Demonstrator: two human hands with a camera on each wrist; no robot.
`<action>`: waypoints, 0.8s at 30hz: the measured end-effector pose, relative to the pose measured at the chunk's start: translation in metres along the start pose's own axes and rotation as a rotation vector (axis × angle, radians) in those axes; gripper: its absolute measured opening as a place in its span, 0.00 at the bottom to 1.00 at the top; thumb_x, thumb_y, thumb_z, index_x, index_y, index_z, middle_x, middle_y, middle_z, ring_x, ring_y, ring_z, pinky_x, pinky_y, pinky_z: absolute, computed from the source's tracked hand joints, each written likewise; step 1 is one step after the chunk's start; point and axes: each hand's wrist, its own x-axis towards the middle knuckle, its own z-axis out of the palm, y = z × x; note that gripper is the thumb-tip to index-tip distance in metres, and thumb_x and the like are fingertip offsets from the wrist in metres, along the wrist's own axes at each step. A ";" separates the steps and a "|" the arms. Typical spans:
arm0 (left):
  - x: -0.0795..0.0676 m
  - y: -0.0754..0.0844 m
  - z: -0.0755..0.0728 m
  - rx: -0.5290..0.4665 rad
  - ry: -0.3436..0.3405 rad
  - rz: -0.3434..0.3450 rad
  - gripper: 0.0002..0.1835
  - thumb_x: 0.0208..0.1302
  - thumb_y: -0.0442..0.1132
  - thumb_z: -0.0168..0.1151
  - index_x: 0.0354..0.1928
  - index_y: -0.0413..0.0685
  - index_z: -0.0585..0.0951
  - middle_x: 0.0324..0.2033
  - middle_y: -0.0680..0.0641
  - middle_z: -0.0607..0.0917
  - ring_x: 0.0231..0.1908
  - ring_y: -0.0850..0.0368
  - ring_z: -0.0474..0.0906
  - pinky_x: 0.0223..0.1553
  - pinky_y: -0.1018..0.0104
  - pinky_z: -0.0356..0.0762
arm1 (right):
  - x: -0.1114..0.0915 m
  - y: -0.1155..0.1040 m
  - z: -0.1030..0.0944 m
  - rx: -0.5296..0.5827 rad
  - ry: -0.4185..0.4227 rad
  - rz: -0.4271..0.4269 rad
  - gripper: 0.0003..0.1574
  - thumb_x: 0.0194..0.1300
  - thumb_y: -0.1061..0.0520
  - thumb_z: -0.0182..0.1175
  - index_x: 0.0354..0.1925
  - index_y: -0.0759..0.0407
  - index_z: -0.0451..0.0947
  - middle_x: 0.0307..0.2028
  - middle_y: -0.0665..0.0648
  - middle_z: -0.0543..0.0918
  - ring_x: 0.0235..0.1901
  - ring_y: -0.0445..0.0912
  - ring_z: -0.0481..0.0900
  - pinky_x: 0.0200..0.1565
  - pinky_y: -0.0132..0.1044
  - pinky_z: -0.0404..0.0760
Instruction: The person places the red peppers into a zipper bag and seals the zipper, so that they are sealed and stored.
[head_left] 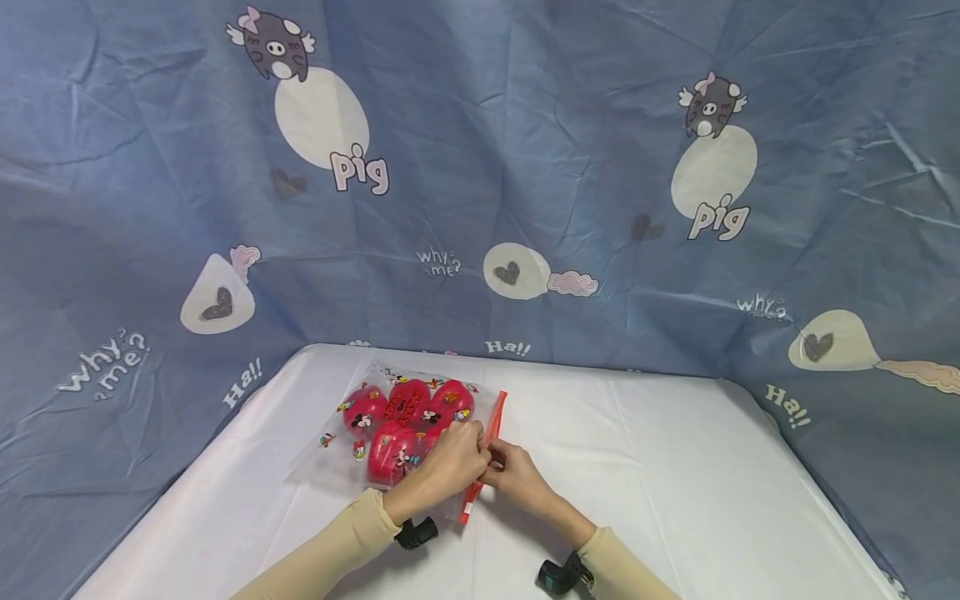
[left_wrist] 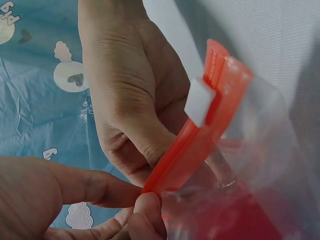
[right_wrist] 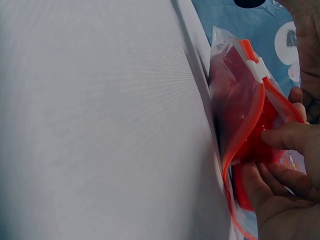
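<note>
A clear zip bag [head_left: 337, 458] with cartoon prints lies on the table, several rounded red things [head_left: 388, 454] inside it. Its mouth has a red zip strip [head_left: 497, 410] with a white slider [right_wrist: 258, 70] close to one end. My left hand [head_left: 455, 457] is at the middle of that strip; in the left wrist view the left thumb and finger [left_wrist: 100, 190] pinch its edge. Beside it, my right hand [head_left: 517, 477] holds the mouth from the right with curled fingers. In the right wrist view the two edges stand apart near the right thumb [right_wrist: 285, 136]. Some fingertips are hidden.
The bag lies on a white-covered table [head_left: 600, 467]. Behind it and at the sides hangs a blue printed cloth [head_left: 450, 167]. Black devices, one [head_left: 417, 533] at the left wrist and one [head_left: 558, 575] at the right, stick out beneath the forearms.
</note>
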 end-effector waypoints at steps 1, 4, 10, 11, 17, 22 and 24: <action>0.000 0.000 0.000 0.002 0.001 0.002 0.09 0.47 0.25 0.58 0.18 0.44 0.72 0.14 0.53 0.71 0.17 0.64 0.64 0.16 0.73 0.61 | 0.000 0.000 0.000 -0.003 0.001 -0.005 0.12 0.57 0.67 0.63 0.42 0.69 0.78 0.37 0.60 0.83 0.35 0.31 0.76 0.39 0.30 0.80; 0.000 -0.001 0.001 0.007 0.003 0.007 0.09 0.47 0.25 0.58 0.18 0.44 0.72 0.14 0.53 0.72 0.17 0.64 0.65 0.16 0.73 0.62 | -0.001 -0.002 0.000 -0.015 0.006 -0.016 0.13 0.56 0.68 0.63 0.42 0.69 0.78 0.38 0.61 0.83 0.36 0.33 0.78 0.41 0.33 0.82; 0.000 -0.001 0.000 -0.001 -0.021 -0.010 0.09 0.48 0.25 0.58 0.18 0.43 0.72 0.14 0.53 0.73 0.16 0.65 0.66 0.15 0.73 0.62 | 0.000 0.000 -0.001 -0.024 0.041 -0.028 0.12 0.57 0.68 0.63 0.42 0.68 0.79 0.41 0.63 0.85 0.44 0.46 0.82 0.48 0.44 0.82; 0.000 -0.001 0.000 0.000 -0.023 -0.010 0.09 0.48 0.25 0.58 0.19 0.43 0.73 0.14 0.53 0.73 0.16 0.65 0.66 0.15 0.73 0.63 | 0.000 0.001 -0.002 -0.016 0.046 -0.028 0.13 0.57 0.68 0.63 0.43 0.69 0.79 0.42 0.64 0.84 0.45 0.48 0.82 0.48 0.45 0.81; -0.001 -0.001 0.000 0.016 -0.024 -0.001 0.08 0.49 0.25 0.58 0.19 0.43 0.74 0.15 0.52 0.74 0.16 0.65 0.66 0.16 0.73 0.64 | 0.002 0.025 -0.001 0.007 0.082 -0.014 0.16 0.57 0.71 0.60 0.46 0.71 0.77 0.42 0.66 0.84 0.44 0.55 0.83 0.45 0.40 0.82; -0.002 0.000 0.001 0.019 -0.028 -0.002 0.08 0.50 0.26 0.59 0.20 0.43 0.74 0.14 0.53 0.73 0.15 0.66 0.65 0.14 0.74 0.61 | -0.001 0.039 -0.005 -0.006 0.123 0.031 0.18 0.57 0.71 0.58 0.47 0.68 0.79 0.39 0.62 0.85 0.38 0.45 0.83 0.39 0.29 0.82; -0.001 0.001 0.000 0.016 -0.031 -0.007 0.09 0.52 0.27 0.59 0.19 0.43 0.73 0.14 0.54 0.71 0.14 0.67 0.63 0.13 0.75 0.58 | -0.003 0.039 -0.007 0.002 0.129 0.058 0.17 0.57 0.70 0.56 0.47 0.67 0.79 0.36 0.62 0.85 0.34 0.44 0.83 0.33 0.30 0.82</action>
